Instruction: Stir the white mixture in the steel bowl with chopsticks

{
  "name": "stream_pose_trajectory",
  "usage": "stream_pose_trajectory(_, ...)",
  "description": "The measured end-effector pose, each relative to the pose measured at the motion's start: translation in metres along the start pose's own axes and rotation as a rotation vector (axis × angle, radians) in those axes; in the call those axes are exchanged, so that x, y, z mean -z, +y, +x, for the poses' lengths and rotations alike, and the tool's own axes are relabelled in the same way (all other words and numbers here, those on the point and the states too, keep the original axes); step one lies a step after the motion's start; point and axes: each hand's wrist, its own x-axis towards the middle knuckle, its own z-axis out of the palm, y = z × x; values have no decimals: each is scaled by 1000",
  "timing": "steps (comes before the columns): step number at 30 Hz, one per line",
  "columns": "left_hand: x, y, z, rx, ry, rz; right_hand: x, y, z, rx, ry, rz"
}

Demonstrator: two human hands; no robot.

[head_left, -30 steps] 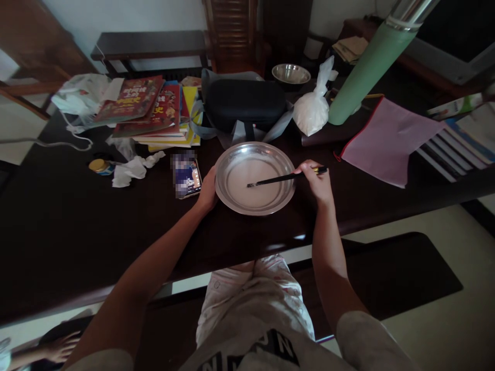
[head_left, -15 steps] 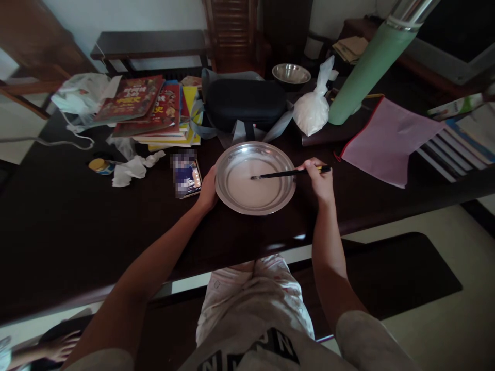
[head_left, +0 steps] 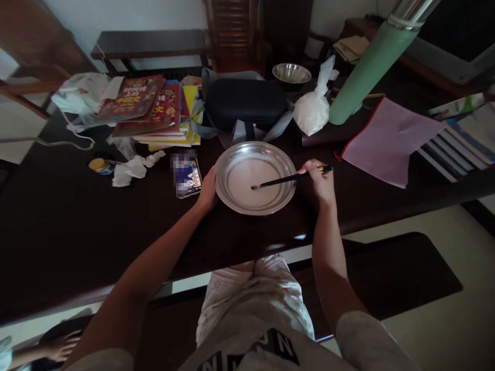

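Observation:
A shallow steel plate (head_left: pixel 232 154) with a pale whitish liquid in it sits on the dark wooden table (head_left: pixel 77 232) in front of me. My left hand (head_left: pixel 208 190) grips the plate's left rim. My right hand (head_left: pixel 319 180) is closed around a pair of dark chopsticks (head_left: pixel 280 180) at the plate's right edge. Their tips dip into the liquid near the plate's middle.
A phone (head_left: pixel 186 176) lies just left of the plate. Behind it are a black case (head_left: pixel 245 103), stacked books (head_left: pixel 154 108), a white filled plastic bag (head_left: pixel 314 111), a green flask (head_left: pixel 367 67) and a small steel bowl (head_left: pixel 291 73). A pink folder (head_left: pixel 390 139) lies right; crumpled tissue (head_left: pixel 131 169) left.
The chopstick tips swung away from me across the liquid, then came back toward me. My left hand and the plate stayed put.

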Motion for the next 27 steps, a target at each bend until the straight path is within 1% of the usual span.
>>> stream_pose_trajectory(2, -1, 2, -1, 20, 2, -36, -1, -1, 0, 8, -63, -10)
stream_pose_trajectory(3, -1, 2, -1, 23, 4, -48, -2, -1, 0, 15, -69, -13)
stream_pose_trajectory(4, -2, 2, -1, 26, 5, -60, -2, -1, 0, 23, -53, -16)
stream_pose_trajectory(7, -2, 1, -1, 38, 7, -78, -1, -1, 1, 34, 50, -15)
stream_pose_trajectory(8, -2, 1, -1, 40, 4, -79, 0, -1, 1, 30, 63, -9)
stream_pose_trajectory(9, -2, 1, -1, 41, 3, -79, 0, -1, 1, 24, 53, -2)
stream_pose_trajectory(13, -4, 2, -1, 45, -2, -98, -2, -1, 1, 21, -57, 4)
stream_pose_trajectory(14, -4, 2, -1, 48, -2, -100, -2, 0, 1, 29, -52, 0)
stream_pose_trajectory(18, -2, 2, -1, 51, 1, -95, 0, 1, 1, 35, 65, 22)
stream_pose_trajectory(19, -1, 2, -1, 51, 1, -96, 0, 1, 1, 25, 63, 33)
stream_pose_trajectory(23, -2, 2, -1, 77, -13, -115, -2, -1, 0, 15, -54, 35)
stream_pose_trajectory(24, -2, 2, -1, 79, -17, -114, -3, -1, 0, 23, -58, 29)
stream_pose_trajectory(27, -1, 0, 0, 46, -9, -71, -2, 0, 1, 40, 34, 20)
